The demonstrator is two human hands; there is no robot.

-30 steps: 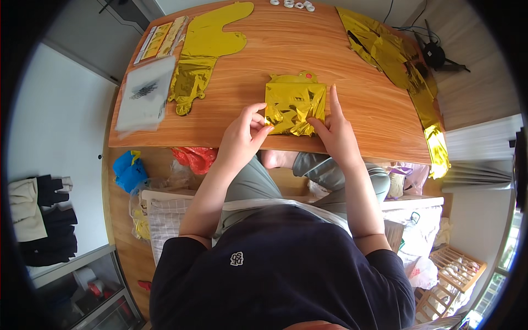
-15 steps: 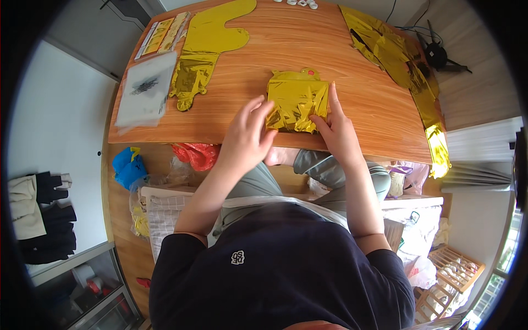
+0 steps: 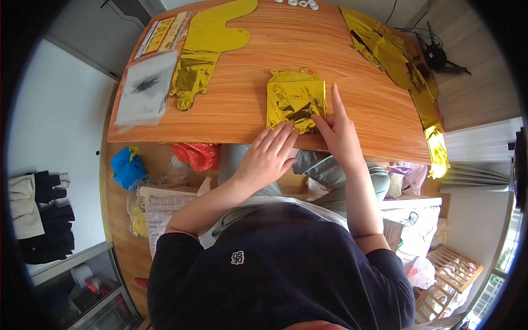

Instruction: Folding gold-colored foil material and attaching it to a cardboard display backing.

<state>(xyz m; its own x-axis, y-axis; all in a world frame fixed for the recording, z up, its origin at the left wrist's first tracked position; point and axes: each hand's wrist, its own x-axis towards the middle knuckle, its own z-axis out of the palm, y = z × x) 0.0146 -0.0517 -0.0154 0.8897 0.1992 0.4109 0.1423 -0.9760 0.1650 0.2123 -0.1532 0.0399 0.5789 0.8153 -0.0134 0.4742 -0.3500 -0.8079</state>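
Observation:
A flat gold foil balloon [image 3: 294,96], folded into a near square, lies at the table's near edge. Its scalloped end with a small red mark sticks out at the far side. My left hand [image 3: 270,148] rests palm down over the near edge of the foil, fingers stretched out and lying on it. At the right side of the fold is my right hand [image 3: 342,135]. Its thumb touches the foil's near right part, and the index finger points away along the right edge; the other fingers are mostly hidden.
Another flat gold foil balloon [image 3: 212,47] lies far left, beside clear plastic bags [image 3: 146,91] and a printed packet [image 3: 163,36]. More gold foil [image 3: 390,49] runs down the right edge and hangs off. Small white rolls [image 3: 300,3] sit at the back. A black stand [image 3: 437,55] is beyond the right edge.
My left hand has come down from the foil's left side onto its near edge, fingers flattening. The foil looks smoother on top. My right hand has barely moved.

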